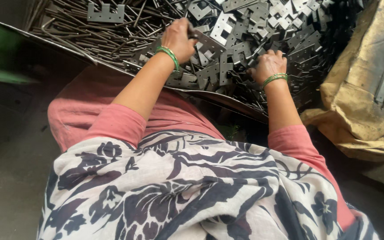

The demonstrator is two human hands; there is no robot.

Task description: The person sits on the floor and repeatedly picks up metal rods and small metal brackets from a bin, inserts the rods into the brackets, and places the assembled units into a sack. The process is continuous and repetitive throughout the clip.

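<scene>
Head view — left hand (179,39) pinches a plate (210,44) at the heap's (263,26) top, right hand (268,64) curled in among plates near rods (94,35) — best lift one clear, mind sharp edges.
</scene>
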